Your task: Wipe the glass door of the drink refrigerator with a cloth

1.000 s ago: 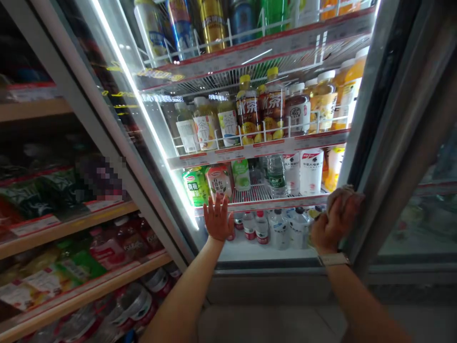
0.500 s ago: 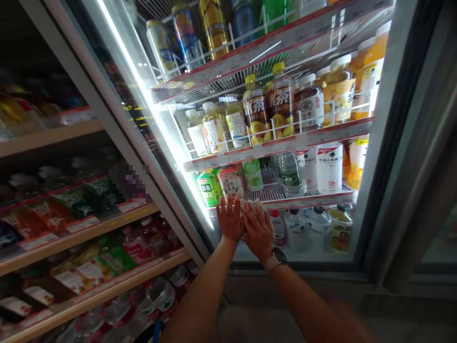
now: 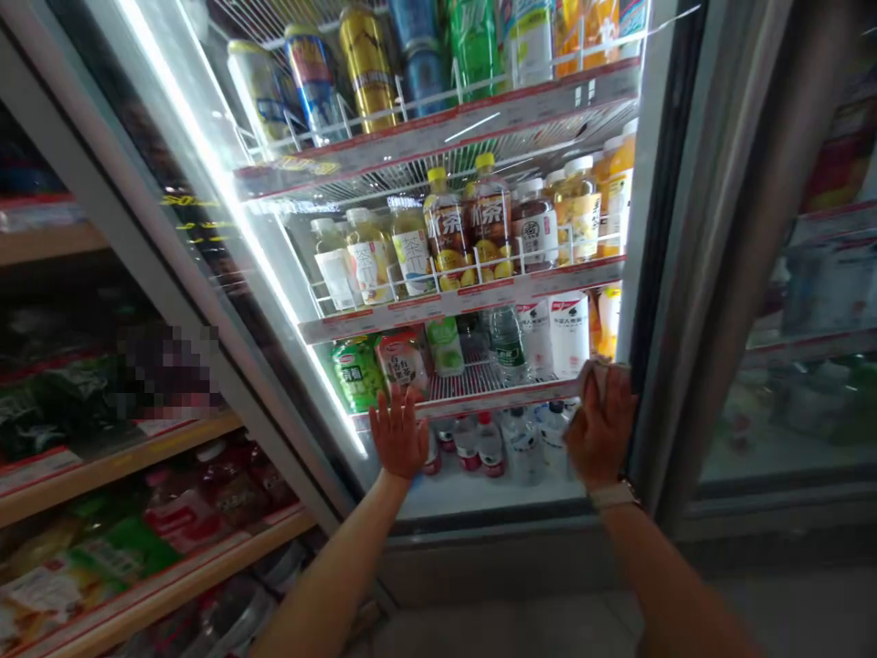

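The right hand [image 3: 603,434], at 4 o'clock of the view, is curled over a bunched pale cloth [image 3: 603,370], against or very near the glass door [image 3: 480,496]. The cloth should be light, soft and limp, best held flat under fingers and palm; the glass looks stiff, slick and breakable. At 7 o'clock, the left hand [image 3: 397,437] is spread wide on the door, with no object visible in it.

Behind the glass, the cooler [image 3: 480,567] holds upright drinks: white-labelled bottles [image 3: 568,334] at 11 o'clock from the right hand, a green-labelled water bottle [image 3: 507,352] at 10. From the left hand, yellow-capped tea bottles [image 3: 449,238] stand toward 1 o'clock, and cans [image 3: 366,73] at 12, on the top visible shelf.
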`<state>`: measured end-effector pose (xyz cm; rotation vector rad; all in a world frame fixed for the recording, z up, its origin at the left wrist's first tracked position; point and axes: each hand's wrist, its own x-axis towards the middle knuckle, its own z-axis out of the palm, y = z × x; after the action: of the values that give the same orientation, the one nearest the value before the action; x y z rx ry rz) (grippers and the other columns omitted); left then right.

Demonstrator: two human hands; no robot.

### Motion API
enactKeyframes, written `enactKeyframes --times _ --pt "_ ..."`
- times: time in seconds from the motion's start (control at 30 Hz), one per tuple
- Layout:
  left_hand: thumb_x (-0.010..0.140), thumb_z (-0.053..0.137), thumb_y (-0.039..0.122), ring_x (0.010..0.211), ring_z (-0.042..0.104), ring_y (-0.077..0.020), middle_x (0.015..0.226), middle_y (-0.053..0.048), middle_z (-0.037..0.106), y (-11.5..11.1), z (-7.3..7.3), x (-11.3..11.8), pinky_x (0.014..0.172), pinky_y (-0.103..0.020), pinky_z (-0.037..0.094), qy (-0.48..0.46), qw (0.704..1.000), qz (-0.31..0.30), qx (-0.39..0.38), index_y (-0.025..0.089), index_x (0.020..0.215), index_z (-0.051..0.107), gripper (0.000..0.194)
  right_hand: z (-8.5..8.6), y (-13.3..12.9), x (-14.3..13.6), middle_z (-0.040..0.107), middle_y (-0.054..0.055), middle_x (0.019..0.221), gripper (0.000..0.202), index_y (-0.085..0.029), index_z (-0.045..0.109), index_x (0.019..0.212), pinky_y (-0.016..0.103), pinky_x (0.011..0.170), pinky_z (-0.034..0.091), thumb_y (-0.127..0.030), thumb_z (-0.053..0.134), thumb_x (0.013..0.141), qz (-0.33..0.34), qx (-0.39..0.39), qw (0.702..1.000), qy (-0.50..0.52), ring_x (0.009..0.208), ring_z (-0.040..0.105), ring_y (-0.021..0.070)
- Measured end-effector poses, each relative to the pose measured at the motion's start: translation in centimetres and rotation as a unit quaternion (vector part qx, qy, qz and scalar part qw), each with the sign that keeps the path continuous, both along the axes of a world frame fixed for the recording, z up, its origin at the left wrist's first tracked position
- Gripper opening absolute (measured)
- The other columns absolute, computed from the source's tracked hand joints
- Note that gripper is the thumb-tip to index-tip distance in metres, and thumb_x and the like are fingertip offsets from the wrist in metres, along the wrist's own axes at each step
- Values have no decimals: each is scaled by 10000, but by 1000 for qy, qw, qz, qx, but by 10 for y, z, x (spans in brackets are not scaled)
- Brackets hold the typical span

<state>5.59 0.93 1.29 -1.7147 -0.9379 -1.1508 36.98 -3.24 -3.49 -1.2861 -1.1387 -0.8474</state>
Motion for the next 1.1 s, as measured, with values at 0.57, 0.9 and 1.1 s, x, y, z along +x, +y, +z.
enactKeyframes --times 0.57,0.9,1.1 --pt "971 413 329 1505 162 -275 1589 -108 297 -2 -2 2 1219 -499 176 0 1000 3 8 200 1544 242 612 18 10 -137 317 117 1588 633 -228 257 1552 647 1161 243 -174 415 941 74 40 994 72 1496 169 350" --pt "999 338 351 1515 115 -250 1614 -93 227 -2 -1 1 1226 -482 165 10 1000 19 19 199 1551 208 587 23 2 -206 607 59 1374 461 -219 536 1398 424 1224 198 -176 478 942 187 6 981 -42 1486 244 214" --pt "977 401 319 1514 103 -263 1612 -99 231 -3 1 0 1230 -488 138 5 1000 -12 -5 187 1547 224 611 17 6 -136 620 46 1360 463 -246 583 1347 419 1238 128 -110 445 926 155 14 980 -127 1467 294 188"
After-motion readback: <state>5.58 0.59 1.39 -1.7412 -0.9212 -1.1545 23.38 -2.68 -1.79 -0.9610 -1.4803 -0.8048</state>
